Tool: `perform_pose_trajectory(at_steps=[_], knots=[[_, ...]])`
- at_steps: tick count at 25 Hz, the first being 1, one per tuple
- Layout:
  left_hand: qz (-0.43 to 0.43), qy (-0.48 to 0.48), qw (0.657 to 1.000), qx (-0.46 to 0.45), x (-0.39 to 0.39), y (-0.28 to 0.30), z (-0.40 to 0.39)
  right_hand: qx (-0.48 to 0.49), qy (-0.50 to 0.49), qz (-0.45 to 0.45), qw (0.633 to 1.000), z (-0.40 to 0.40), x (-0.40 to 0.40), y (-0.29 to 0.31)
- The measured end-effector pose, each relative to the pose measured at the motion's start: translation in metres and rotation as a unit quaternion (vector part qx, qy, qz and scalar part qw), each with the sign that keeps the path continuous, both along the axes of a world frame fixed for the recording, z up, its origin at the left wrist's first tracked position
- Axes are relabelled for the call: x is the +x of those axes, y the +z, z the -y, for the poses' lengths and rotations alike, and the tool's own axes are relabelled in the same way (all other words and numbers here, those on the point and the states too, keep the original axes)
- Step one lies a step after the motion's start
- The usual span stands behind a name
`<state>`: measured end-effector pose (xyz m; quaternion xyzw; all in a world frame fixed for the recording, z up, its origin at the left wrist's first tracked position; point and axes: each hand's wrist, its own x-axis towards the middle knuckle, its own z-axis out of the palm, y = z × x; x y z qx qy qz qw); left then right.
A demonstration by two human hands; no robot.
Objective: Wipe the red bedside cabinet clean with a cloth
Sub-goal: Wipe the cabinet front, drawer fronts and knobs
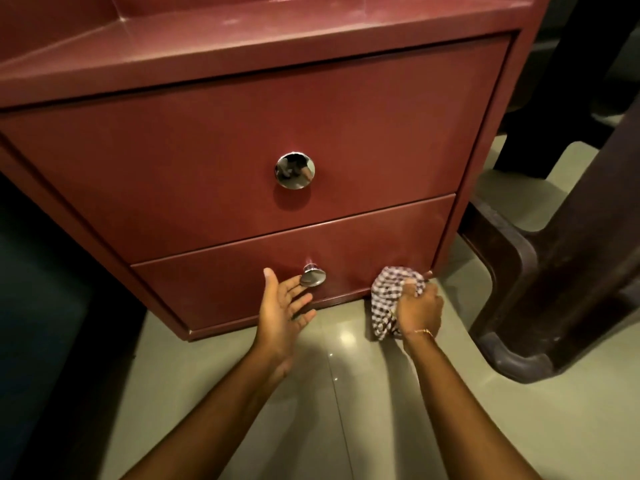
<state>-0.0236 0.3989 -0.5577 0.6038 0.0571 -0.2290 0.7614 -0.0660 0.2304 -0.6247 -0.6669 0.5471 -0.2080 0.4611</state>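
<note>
Nearest, two bare forearms are reaching in from the bottom edge over the pale glossy floor tiles point(346, 410). Right hand point(419, 310) is gripping a bunched checked cloth point(389, 299), fingers clenched round it, a thin bracelet point(424, 331) showing at the wrist. Cloth is pressing against the lower right corner of the bottom drawer point(242, 268), its loose end hanging down toward the floor. Left hand point(282, 306) is open, fingers spread and holding nothing, fingertips sitting just beside the bottom drawer's chrome knob point(312, 276); contact with the knob is hard to tell. Hands are apart, the knob lying between them.

Further back, the red bedside cabinet point(104, 71) is filling most of the view, standing on the floor. Top drawer point(173, 150) is sitting above the bottom one, both closed, with a round chrome knob point(294, 170) at its middle. Cabinet top is running off the upper edge. Dark brown furniture leg point(554, 271) is standing right of the cabinet, near it. Left side is dark, unclear.
</note>
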Motion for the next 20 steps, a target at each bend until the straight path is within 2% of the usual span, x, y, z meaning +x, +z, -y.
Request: perform_pose_trajectory(at_steps=[1, 2, 4, 6, 7, 9, 10, 11, 12, 14, 17, 18, 20], knots=[[-0.001, -0.004, 1.0, -0.005, 0.001, 0.0, -0.001, -0.009, -0.021, 0.077, 0.997, -0.009, -0.003, 0.007], [-0.002, -0.008, 1.0, -0.01, 0.002, 0.001, -0.002, -0.058, -0.02, 0.14, 0.988, -0.03, -0.006, 0.018], [-0.001, -0.018, 0.999, -0.026, 0.001, 0.001, -0.001, -0.206, 0.056, 0.213, 0.953, -0.083, -0.004, 0.041], [0.0, -0.035, 0.999, -0.032, -0.002, 0.0, -0.002, -0.349, 0.136, 0.134, 0.918, -0.109, 0.006, 0.047], [0.003, -0.045, 0.999, -0.026, -0.003, -0.001, -0.003, -0.383, 0.146, 0.078, 0.909, -0.104, 0.01, 0.046], [0.006, -0.058, 0.998, -0.006, -0.001, 0.0, -0.007, -0.29, 0.119, -0.004, 0.95, -0.08, 0.006, 0.038], [0.004, -0.062, 0.998, 0.001, -0.001, 0.002, -0.009, -0.225, 0.076, -0.007, 0.971, -0.066, -0.001, 0.035], [0.007, -0.066, 0.998, 0.004, 0.0, 0.002, -0.011, -0.207, 0.033, 0.022, 0.978, -0.056, -0.006, 0.036], [0.012, -0.072, 0.997, 0.008, 0.001, 0.002, -0.011, -0.242, 0.013, 0.066, 0.968, -0.054, -0.007, 0.041], [0.013, -0.079, 0.997, 0.009, 0.001, 0.002, -0.009, -0.387, 0.057, 0.134, 0.91, -0.067, 0.002, 0.063], [0.002, -0.08, 0.997, -0.014, -0.001, 0.001, -0.011, -0.562, 0.189, 0.096, 0.799, -0.102, 0.016, 0.08], [-0.002, -0.092, 0.996, -0.012, 0.0, 0.001, -0.013, -0.58, 0.208, 0.08, 0.784, -0.107, 0.016, 0.082], [-0.004, -0.118, 0.993, 0.001, 0.003, -0.001, -0.018, -0.58, 0.197, 0.069, 0.787, -0.105, 0.017, 0.078]])
